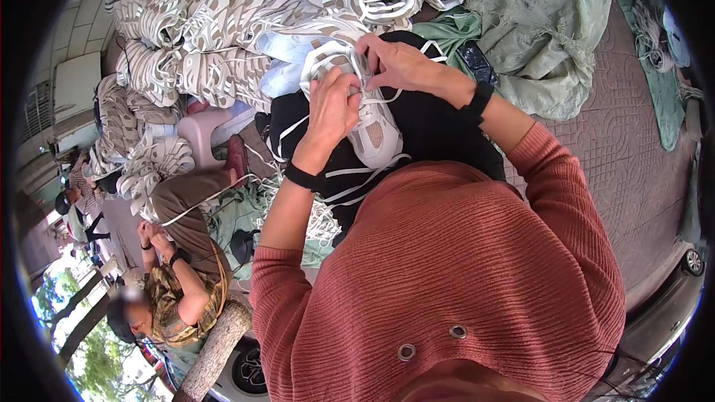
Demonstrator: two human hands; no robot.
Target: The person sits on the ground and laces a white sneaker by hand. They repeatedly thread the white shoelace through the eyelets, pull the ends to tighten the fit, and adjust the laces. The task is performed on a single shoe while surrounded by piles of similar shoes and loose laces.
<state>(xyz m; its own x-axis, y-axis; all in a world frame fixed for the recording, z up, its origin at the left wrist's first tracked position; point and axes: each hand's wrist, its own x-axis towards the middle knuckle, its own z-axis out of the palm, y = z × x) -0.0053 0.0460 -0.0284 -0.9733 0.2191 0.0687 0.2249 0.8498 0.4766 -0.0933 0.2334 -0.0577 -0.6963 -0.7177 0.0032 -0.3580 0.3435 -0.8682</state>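
Observation:
A white and beige sneaker rests across my lap on black cloth, its toe pointing toward me. My left hand is closed at the sneaker's left side, thumb and fingertips pinching the shoelace by the eyelets. From the right, my right hand reaches over the collar, its fingers curled round the lace near the top of the tongue. Exactly how the lace lies between those fingers is partly hidden. Loose white lace ends trail over the black cloth on both sides.
Rows of similar sneakers are piled ahead and left, by a pink stool. Beyond my right arm lies a pale green sack on paving. A seated person works at left. A lace bundle lies beside my left forearm.

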